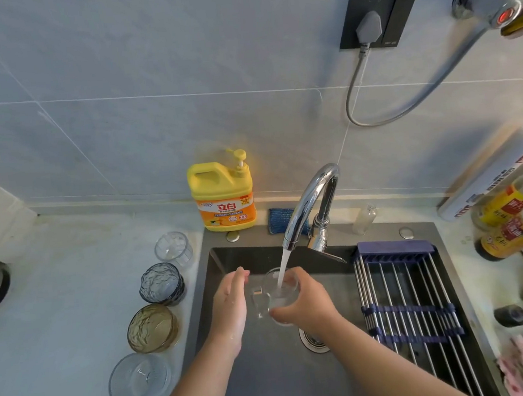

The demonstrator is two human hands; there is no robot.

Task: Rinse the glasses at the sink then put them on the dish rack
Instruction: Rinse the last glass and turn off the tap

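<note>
Head view, looking straight down into the dark sink.

- I see one clear drinking glass held under the chrome faucet, over the middle of the basin and above the drain.
- Glass is colourless and looks smooth-walled. Its mouth tips up toward the spout.
- Water stream drops right into it and froths whitish at the bottom.
- A clear handle-like shape shows on the glass's left side. I cannot tell if it is a handle or only running water.
- Right hand grips the glass from the near right side, thumb across the near wall, fingers curled round the far wall.
- Left hand is flat, fingers straight and together, just left of the glass. I cannot tell if it touches.
- Dish rack, steel rods with blue bands, lies across the right part of the sink, just right of the gripping hand.
- On the desk, a row of glasses runs along the sink's left edge: ribbed clear glass farthest, then blue-grey textured glass, amber textured glass and wide clear glass nearest.
- Yellow dish-soap bottle stands behind the sink, left of the faucet.
</note>
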